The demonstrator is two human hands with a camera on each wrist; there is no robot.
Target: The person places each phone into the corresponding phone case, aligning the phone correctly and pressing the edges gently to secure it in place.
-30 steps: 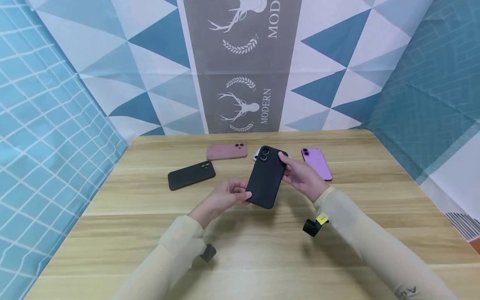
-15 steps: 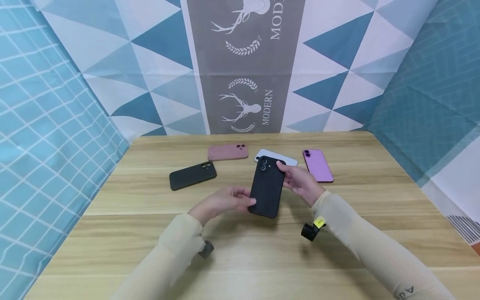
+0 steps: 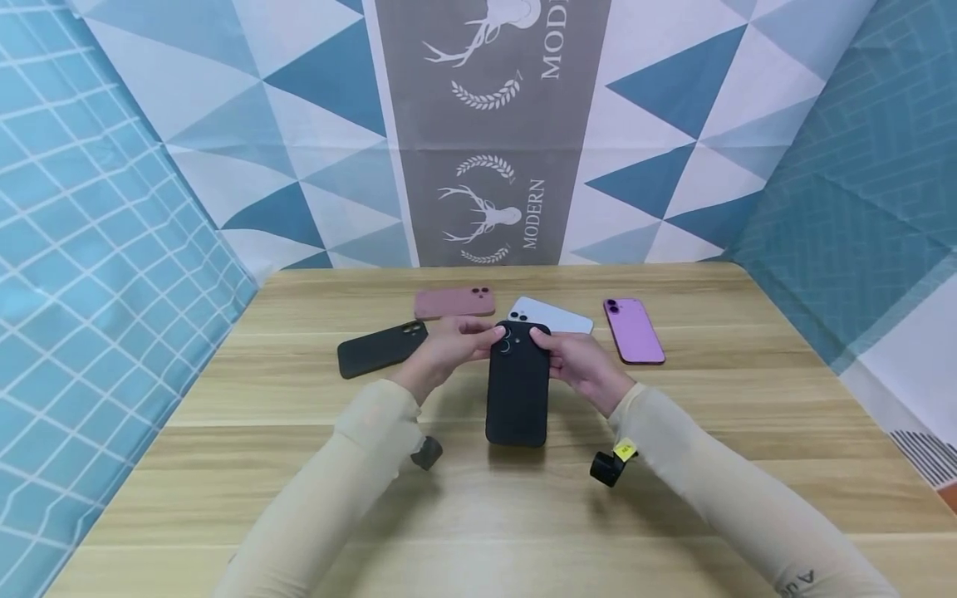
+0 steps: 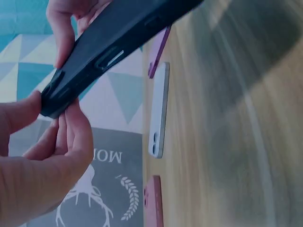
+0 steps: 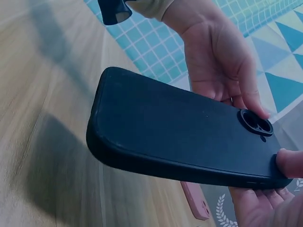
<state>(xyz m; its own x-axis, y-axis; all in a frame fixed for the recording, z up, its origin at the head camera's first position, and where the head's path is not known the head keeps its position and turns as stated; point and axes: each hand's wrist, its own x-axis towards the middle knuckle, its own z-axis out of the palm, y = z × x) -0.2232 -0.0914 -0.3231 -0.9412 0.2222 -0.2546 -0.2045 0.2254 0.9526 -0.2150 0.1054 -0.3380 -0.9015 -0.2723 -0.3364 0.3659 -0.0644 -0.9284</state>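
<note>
Both hands hold a phone in a black case (image 3: 517, 399) above the middle of the table, its back with the camera lenses facing up. My left hand (image 3: 447, 349) pinches the upper left corner, thumb beside the lenses. At the upper right corner my right hand (image 3: 586, 364) grips it, thumb on the back and fingers underneath. In the left wrist view the case's side edge (image 4: 106, 61) shows button and slot openings. The right wrist view shows the case's smooth back (image 5: 175, 123) tilted over the wood. The side facing down is hidden.
Behind the hands lie a pink case or phone (image 3: 453, 303), a white phone (image 3: 557, 316) and a purple phone (image 3: 634, 330). A second black case (image 3: 377, 350) lies to the left, partly behind the left hand. The wooden table (image 3: 508, 515) ends at a patterned cloth backdrop (image 3: 486, 124).
My left hand has moved from the lower left edge of the black-cased phone up to its top left corner. The phone has turned more upright in view and come slightly nearer.
</note>
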